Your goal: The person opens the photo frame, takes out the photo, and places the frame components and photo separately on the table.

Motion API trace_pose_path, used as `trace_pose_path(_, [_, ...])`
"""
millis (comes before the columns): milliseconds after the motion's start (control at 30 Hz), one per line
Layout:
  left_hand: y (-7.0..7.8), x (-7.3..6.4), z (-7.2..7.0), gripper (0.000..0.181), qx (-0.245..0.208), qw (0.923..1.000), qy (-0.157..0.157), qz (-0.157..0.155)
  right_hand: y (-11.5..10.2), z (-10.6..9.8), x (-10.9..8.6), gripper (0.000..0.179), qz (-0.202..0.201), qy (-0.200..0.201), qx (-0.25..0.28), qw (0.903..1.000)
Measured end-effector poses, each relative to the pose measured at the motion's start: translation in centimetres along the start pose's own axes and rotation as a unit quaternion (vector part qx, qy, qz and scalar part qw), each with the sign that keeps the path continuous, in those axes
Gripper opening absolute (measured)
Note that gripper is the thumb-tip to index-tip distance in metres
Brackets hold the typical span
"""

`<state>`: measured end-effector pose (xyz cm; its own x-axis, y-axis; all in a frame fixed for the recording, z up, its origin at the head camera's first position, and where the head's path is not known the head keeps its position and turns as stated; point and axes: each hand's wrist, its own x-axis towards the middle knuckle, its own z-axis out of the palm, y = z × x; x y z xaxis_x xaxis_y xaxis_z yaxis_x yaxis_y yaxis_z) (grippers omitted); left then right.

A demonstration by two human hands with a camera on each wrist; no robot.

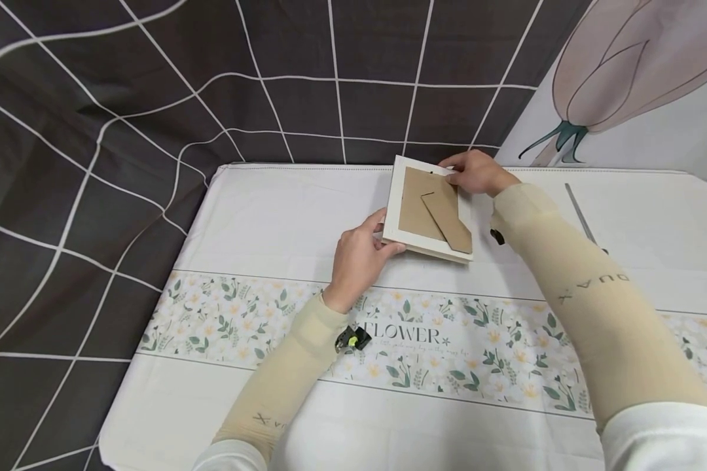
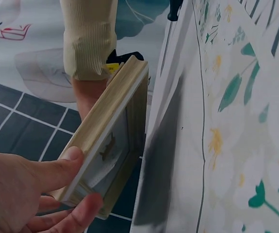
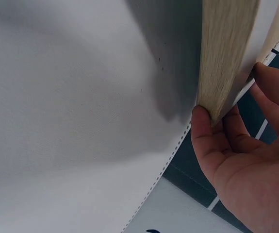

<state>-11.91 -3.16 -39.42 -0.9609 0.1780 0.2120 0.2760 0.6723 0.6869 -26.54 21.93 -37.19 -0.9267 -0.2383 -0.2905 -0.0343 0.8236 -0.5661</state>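
Observation:
A picture frame (image 1: 414,209) is tilted above the white table, its brown backing board and fold-out easel leg (image 1: 450,226) turned up in the head view. My left hand (image 1: 356,261) pinches its lower left corner, thumb on the edge. At the upper right corner, my right hand (image 1: 477,173) grips it, with fingertips on the back and edge. The left wrist view shows the light wood moulding (image 2: 105,116) and the glazed front facing down toward the cloth. In the right wrist view, fingers curl round the end of the wooden edge (image 3: 226,53).
A white tablecloth (image 1: 271,216) with a floral band lettered FLOWER (image 1: 400,335) covers the table. To the right lies a thin grey rod-like tool (image 1: 580,212). Dark cloth with white grid lines (image 1: 294,52) hangs behind the table and on the left.

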Motion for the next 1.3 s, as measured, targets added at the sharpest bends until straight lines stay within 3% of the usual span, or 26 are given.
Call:
trace_pose_path(133, [0.2,-0.2,-0.1,0.071,-0.016,0.9995,0.012,0.024,0.0,0.1,-0.1,0.042,0.005,0.01,0.019,0.9998])
trace_pose_path(367, [0.2,-0.4,-0.3,0.043,-0.026,0.9944,0.023,0.1,0.0,0.3,-0.3,0.042,0.005,0.023,0.045,0.9987])
trace_pose_path(533, [0.2,-0.4,-0.2,0.026,-0.023,0.9898,0.058,0.128,-0.1,0.5,-0.3,0.043,0.005,0.033,0.048,0.9983])
trace_pose_path(733, [0.7,-0.4,-0.2,0.027,0.001,0.9815,0.104,0.161,-0.6,0.8,-0.6,0.043,0.002,0.04,0.059,0.9975])
trace_pose_path(1033, [1.5,-0.5,0.2,0.035,0.018,0.9767,0.161,0.141,-0.8,1.3,-0.5,0.039,-0.004,0.045,0.079,0.9959])
trace_pose_path(1300, [2.4,0.7,0.4,0.019,0.053,0.9695,0.217,0.102,-0.6,1.8,-0.5,0.039,0.001,0.038,0.103,0.9939])
